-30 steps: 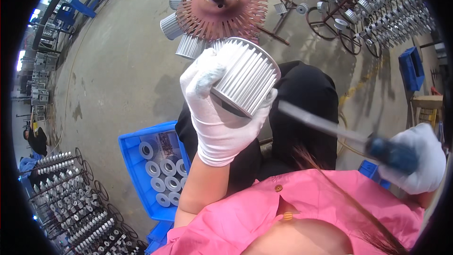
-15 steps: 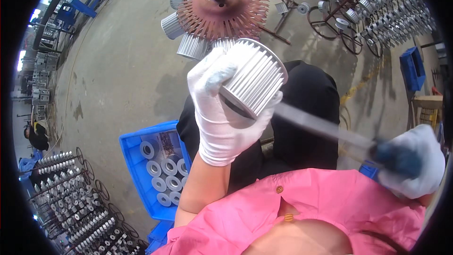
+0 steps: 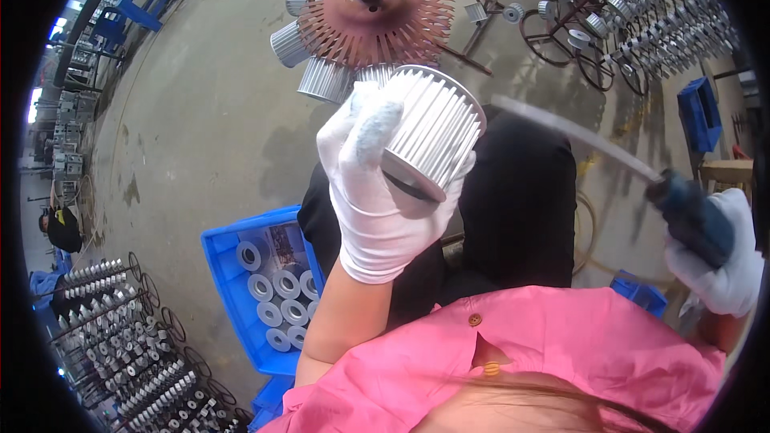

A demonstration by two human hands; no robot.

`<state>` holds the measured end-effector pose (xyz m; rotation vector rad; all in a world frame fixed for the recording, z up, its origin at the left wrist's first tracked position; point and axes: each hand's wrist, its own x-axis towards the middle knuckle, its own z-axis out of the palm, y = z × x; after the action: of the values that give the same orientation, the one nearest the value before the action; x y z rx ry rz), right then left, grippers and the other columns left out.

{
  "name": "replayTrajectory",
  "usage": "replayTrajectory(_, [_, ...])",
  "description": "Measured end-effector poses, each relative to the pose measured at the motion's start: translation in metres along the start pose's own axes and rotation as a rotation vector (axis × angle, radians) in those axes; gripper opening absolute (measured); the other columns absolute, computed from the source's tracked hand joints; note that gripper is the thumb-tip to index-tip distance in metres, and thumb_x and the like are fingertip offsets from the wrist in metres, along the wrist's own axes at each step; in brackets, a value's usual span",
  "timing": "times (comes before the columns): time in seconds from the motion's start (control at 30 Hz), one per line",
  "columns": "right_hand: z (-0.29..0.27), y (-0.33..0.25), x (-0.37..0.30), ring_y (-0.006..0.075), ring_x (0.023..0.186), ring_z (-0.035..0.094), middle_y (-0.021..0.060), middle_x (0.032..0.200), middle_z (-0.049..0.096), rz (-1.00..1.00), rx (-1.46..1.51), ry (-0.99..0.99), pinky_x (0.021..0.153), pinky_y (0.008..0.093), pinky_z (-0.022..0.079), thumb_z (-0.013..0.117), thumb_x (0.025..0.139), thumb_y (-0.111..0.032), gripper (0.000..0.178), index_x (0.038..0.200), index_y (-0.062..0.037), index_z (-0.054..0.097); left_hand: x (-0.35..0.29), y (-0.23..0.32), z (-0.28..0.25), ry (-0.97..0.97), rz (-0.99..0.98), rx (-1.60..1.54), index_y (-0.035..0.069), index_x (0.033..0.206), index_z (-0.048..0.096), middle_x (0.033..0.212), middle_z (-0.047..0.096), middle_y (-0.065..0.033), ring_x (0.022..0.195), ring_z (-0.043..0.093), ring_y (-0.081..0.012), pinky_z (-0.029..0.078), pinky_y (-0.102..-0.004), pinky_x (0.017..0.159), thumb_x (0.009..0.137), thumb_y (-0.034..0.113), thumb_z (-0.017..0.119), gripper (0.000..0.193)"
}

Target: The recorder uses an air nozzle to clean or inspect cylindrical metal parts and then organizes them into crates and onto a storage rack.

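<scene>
In my left hand (image 3: pixel 381 184), in a white glove, is a silvery toothed pulley (image 3: pixel 437 132). My fingers and thumb wrap its side, and its ridged face is turned to the right. My right hand (image 3: pixel 726 252), also gloved in white, grips the dark blue handle of a long, narrow grey-bladed tool (image 3: pixel 593 140). The blade points left and is smeared by motion; its tip is near the pulley's upper right edge, apart from it. Just beyond the pulley stands a reddish slotted disc (image 3: pixel 377 16) on a dark post, with several ridged pulleys (image 3: pixel 325 78) along its left and near rim.
A blue bin (image 3: pixel 220 273) with several grey rings (image 3: pixel 286 283) sits at my left. Racks of metal parts stand at lower left (image 3: pixel 152 353) and upper right (image 3: pixel 618 16). Small blue bins (image 3: pixel 638 293) (image 3: pixel 699 116) are on the right. A person (image 3: pixel 62 228) is at the far left.
The blade has swung up and away from the pulley's lower right side. My right hand has shifted slightly right and up. My left hand still holds the pulley in nearly the same place.
</scene>
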<state>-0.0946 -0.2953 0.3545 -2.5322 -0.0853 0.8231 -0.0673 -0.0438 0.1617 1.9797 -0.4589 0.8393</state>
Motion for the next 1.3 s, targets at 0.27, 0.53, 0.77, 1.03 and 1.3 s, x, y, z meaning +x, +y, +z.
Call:
replayTrajectory(0.27, [0.003, -0.008, 0.001, 0.0253, 0.047, 0.048, 0.0092, 0.053, 0.049, 0.105, -0.217, -0.04, 0.048, 0.0286, 0.037, 0.059, 0.06, -0.015, 0.013, 0.061, -0.003, 0.053, -0.001, 0.001, 0.014, 0.11, -0.057, -0.209, 0.007, 0.115, 0.042, 0.104, 0.047, -0.0149, 0.096, 0.048, -0.0319, 0.041, -0.0384, 0.083, 0.053, 0.005, 0.077, 0.072])
replayTrajectory(0.53, [-0.001, 0.005, 0.002, 0.0116, 0.052, 0.053, 0.0055, 0.058, 0.057, 0.038, -0.069, -0.089, 0.051, 0.0251, 0.041, 0.066, 0.07, -0.023, 0.023, 0.077, -0.0016, 0.061, 0.002, 0.001, 0.006, 0.124, 0.041, -0.053, 0.005, 0.113, 0.043, 0.107, 0.051, -0.0109, 0.098, 0.048, -0.031, 0.041, -0.0394, 0.084, 0.051, 0.004, 0.077, 0.07])
replayTrajectory(0.77, [-0.006, 0.001, 0.0, 0.0067, 0.059, 0.055, 0.0043, 0.065, 0.062, 0.095, 0.319, -0.082, 0.056, 0.0212, 0.044, 0.068, 0.074, -0.021, 0.023, 0.081, -0.0003, 0.063, 0.001, -0.004, 0.004, 0.095, 0.144, 0.015, 0.007, 0.112, 0.044, 0.107, 0.051, -0.0107, 0.099, 0.047, -0.0315, 0.041, -0.0399, 0.084, 0.051, -0.002, 0.072, 0.068])
replayTrajectory(1.03, [-0.004, 0.005, 0.002, 0.0057, 0.058, 0.054, 0.0032, 0.062, 0.061, 0.028, 0.183, -0.21, 0.056, 0.0218, 0.044, 0.069, 0.072, -0.019, 0.02, 0.08, -0.0012, 0.064, -0.006, -0.007, 0.004, 0.011, 0.162, -0.023, 0.008, 0.111, 0.046, 0.108, 0.049, -0.0125, 0.101, 0.047, -0.0331, 0.042, -0.0404, 0.084, 0.045, -0.007, 0.064, 0.071])
replayTrajectory(1.3, [-0.006, -0.004, 0.005, 0.0067, 0.055, 0.054, 0.0034, 0.06, 0.06, 0.076, 0.139, -0.149, 0.053, 0.023, 0.043, 0.068, 0.072, -0.02, 0.021, 0.078, -0.0008, 0.063, -0.017, -0.01, 0.007, 0.023, 0.073, -0.078, 0.007, 0.115, 0.046, 0.108, 0.048, -0.0144, 0.101, 0.047, -0.034, 0.043, -0.0402, 0.083, 0.04, -0.008, 0.063, 0.078])
